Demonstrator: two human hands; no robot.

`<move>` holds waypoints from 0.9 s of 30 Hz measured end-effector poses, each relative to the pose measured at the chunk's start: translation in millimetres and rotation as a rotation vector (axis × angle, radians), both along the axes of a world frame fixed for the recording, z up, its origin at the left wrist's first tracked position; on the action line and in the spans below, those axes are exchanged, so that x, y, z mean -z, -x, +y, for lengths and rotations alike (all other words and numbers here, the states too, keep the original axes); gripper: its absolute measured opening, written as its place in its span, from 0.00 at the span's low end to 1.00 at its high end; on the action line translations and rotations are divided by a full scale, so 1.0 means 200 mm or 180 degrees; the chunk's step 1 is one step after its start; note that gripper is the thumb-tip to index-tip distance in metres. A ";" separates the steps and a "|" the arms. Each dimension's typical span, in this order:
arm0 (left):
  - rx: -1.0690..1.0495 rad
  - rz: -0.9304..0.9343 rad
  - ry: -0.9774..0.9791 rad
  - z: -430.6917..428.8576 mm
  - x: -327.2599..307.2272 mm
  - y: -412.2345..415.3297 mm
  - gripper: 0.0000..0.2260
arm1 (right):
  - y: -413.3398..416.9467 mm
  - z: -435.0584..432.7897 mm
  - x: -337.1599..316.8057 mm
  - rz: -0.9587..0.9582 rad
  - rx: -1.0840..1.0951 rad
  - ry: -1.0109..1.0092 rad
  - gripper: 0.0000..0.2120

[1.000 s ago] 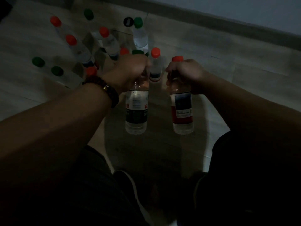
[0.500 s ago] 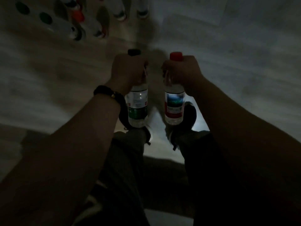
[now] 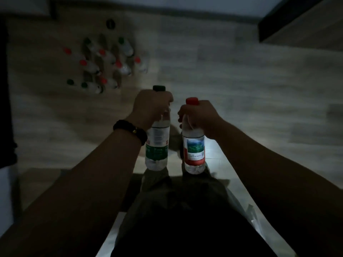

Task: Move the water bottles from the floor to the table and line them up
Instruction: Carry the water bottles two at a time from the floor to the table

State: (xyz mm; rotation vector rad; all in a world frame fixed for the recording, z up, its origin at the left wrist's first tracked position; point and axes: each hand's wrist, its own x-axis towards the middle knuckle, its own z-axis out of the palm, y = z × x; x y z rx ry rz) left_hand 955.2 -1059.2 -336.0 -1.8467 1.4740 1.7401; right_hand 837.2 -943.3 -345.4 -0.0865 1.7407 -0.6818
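Observation:
My left hand (image 3: 151,107) is shut around the neck of a green-capped bottle (image 3: 157,145) with a green label, held upright in the air. My right hand (image 3: 199,115) grips the neck of a red-capped bottle (image 3: 194,151) with a red and blue label, also upright and lifted. The two bottles hang side by side above my legs. Several more bottles (image 3: 105,65) with red and green caps stand grouped on the floor at the upper left. A corner of the table (image 3: 304,23) shows at the top right.
The room is dim. Pale wood-look floor (image 3: 241,86) spreads between the bottle group and the table. A dark round object (image 3: 110,24) lies on the floor beyond the bottles. A dark vertical edge (image 3: 4,89) runs along the left side.
Both bottles have been lifted off the floor and carried up with me as I rose. The floor group now looks smaller and farther away, and the table corner has come into view.

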 end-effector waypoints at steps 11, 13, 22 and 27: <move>0.1120 0.0764 0.0617 0.02 -1.02 0.46 0.18 | 0.37 0.24 -1.15 0.0576 0.1499 0.0972 0.03; 0.1378 0.0971 0.0556 0.07 -1.14 0.57 0.19 | 0.41 0.35 -1.29 0.0722 0.1823 0.1090 0.02; 0.2130 0.1890 0.0820 0.51 -1.58 1.04 0.13 | 0.57 0.87 -1.69 0.1479 0.2960 0.1491 0.02; 0.2243 0.2254 0.0996 0.83 -1.76 1.31 0.12 | 0.80 1.18 -1.79 0.1844 0.3174 0.1693 0.02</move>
